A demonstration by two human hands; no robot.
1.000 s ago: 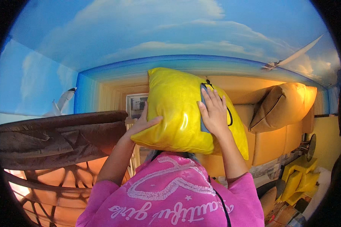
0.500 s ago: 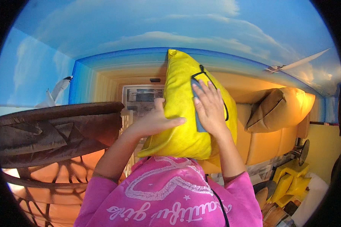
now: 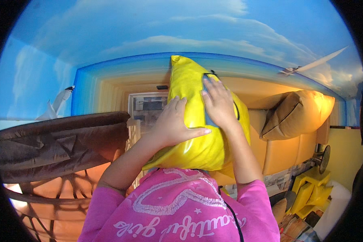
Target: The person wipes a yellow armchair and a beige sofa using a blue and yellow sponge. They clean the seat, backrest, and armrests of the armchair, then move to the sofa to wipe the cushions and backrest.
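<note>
I hold a shiny yellow cushion (image 3: 197, 141) up in front of me, above my pink printed shirt (image 3: 177, 209). My left hand (image 3: 174, 126) grips its left side, thumb stretched across the front. My right hand (image 3: 218, 105) lies flat on its upper right part, pressing a flat blue thing (image 3: 207, 117) with a thin black cord (image 3: 236, 111) against it. The cushion stands tall and narrow, turned partly edge-on. Both forearms rise from the lower edge.
A brown cushion (image 3: 298, 115) rests on a tan sofa (image 3: 286, 155) at right. Dark brown fabric (image 3: 56, 141) spreads over a wicker frame (image 3: 40, 201) at left. A yellow stool (image 3: 310, 189) and a small fan (image 3: 324, 158) stand lower right. Sky-painted walls (image 3: 149, 36) surround.
The cushion has turned from broad-face to narrower and more upright. My left hand slid from behind its left edge onto the front. My right hand stayed on the blue thing.
</note>
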